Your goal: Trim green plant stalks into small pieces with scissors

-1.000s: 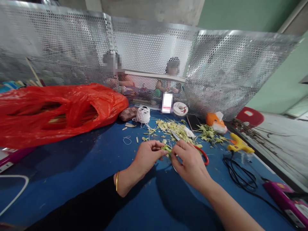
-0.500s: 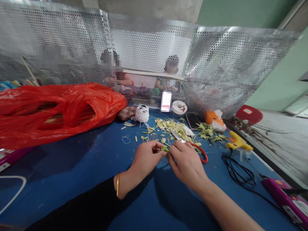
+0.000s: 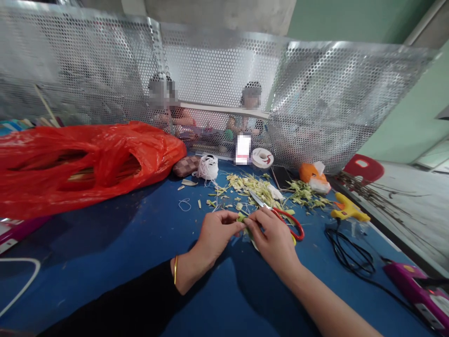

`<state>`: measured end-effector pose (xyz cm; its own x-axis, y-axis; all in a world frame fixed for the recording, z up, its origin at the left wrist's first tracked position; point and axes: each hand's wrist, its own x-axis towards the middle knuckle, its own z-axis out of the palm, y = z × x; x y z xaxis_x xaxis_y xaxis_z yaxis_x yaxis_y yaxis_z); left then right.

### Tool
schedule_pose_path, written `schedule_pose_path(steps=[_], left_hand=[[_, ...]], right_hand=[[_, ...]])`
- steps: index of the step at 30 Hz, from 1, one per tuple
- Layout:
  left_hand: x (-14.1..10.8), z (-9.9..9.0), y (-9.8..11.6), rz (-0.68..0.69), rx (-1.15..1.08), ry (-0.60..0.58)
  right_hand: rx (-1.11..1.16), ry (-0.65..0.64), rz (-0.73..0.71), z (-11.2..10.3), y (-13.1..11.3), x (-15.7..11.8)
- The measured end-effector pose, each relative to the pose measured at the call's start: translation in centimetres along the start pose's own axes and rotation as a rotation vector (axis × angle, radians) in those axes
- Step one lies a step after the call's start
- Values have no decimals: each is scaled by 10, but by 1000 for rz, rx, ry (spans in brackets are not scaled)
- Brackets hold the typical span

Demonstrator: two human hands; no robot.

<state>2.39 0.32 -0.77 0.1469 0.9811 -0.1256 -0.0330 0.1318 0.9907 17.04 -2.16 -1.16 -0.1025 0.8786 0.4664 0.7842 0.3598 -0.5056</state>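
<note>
Between my fingertips is a small green piece that looks like a strip of plant leaf [image 3: 241, 217]. My left hand [image 3: 218, 234] is closed in a pinch on its left side. From the right, my right hand [image 3: 274, 236] pinches the same piece, its fingers covering part of it. Just beyond my right hand lie red-handled scissors [image 3: 298, 228], blades pointing away and left. A pile of pale green and yellowish trimmings [image 3: 256, 188] spreads behind the scissors.
A red plastic bag [image 3: 87, 164] of dry stalks fills the left. White string [image 3: 208, 167], a ribbon spool [image 3: 263, 158] and a dark phone [image 3: 281, 177] stand at the back. A yellow glue gun [image 3: 350, 208] and purple power strip [image 3: 417, 290] lie right. A perforated metal screen [image 3: 217, 61] rises behind.
My right-hand fingers have shifted slightly on the green piece, and a bit of yellow now shows beside that hand. My left hand keeps its pinch.
</note>
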Motion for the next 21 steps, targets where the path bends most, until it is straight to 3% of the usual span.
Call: schedule_pose_path(steps=[6,11,15,21], left_hand=[[4,-5,6,3,-96,126],[3,-3,3,-34,-107,98],[-1,0,1,-10,-58,12],[11,-8,9,53,-148,82]], right_hand=[[279,26,127,-3,0,3],[420,60,204,2,1,4],[354,113,135,6,0,2],[390,88,61,2,-11,26]])
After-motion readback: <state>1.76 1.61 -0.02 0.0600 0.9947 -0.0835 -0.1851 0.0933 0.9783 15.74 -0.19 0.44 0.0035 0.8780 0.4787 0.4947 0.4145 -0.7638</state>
